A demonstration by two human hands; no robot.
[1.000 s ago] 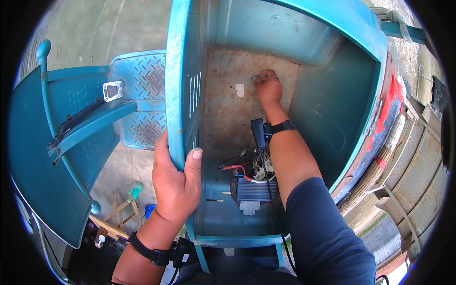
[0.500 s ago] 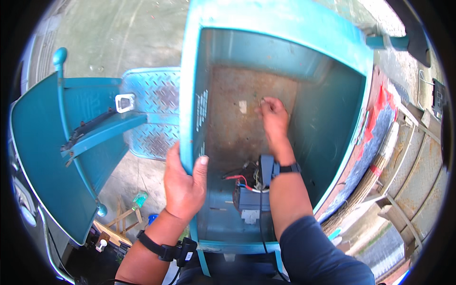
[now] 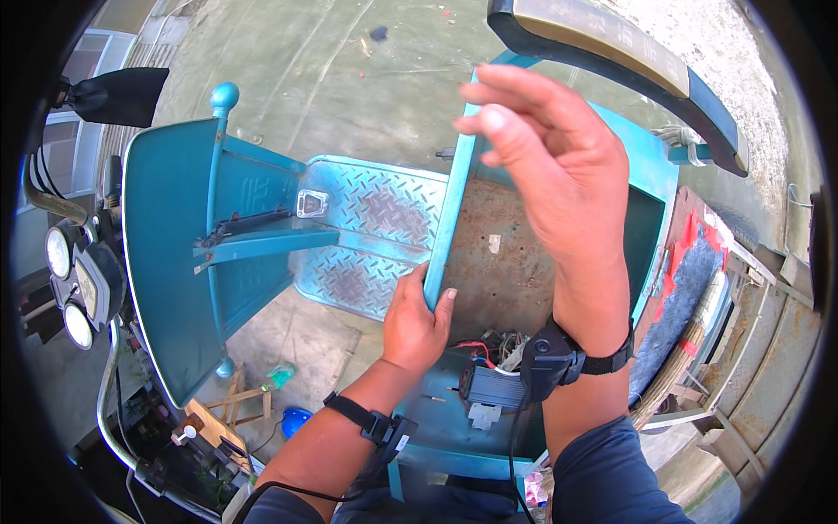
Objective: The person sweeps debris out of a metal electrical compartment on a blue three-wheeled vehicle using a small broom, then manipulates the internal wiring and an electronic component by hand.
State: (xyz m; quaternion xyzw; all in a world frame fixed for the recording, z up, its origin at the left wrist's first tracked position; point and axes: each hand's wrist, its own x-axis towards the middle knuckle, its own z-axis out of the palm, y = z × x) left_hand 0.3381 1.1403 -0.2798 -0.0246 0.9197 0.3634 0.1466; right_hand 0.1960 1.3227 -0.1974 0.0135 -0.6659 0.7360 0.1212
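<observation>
My left hand [image 3: 414,325] grips the near part of the left rim of a teal metal box [image 3: 447,210], its thumb on the inner side. Raised over the box, my right hand [image 3: 563,162] is open, with fingers loosely bent and apart; nothing shows in it. It hides part of the rusty box floor [image 3: 497,262], where a small pale patch [image 3: 494,244] is visible. Below my right wrist, a grey finned electrical unit [image 3: 493,385] with red, white and black wires [image 3: 476,348] lies in the near end of the box. Both wrists carry strapped black devices.
Left of the box are a patterned metal footboard [image 3: 384,196] and teal front panel [image 3: 170,253], with round lamps [image 3: 59,253] beyond it. A curved backrest [image 3: 611,52] rises at the far right. A straw broom [image 3: 690,341] lies along the right. A blue helmet-like object [image 3: 297,421] sits lower left.
My right hand has come up from the box floor and its fingers have spread. My left hand stays on the rim. The view has shifted left, showing more of the front panel and lamps.
</observation>
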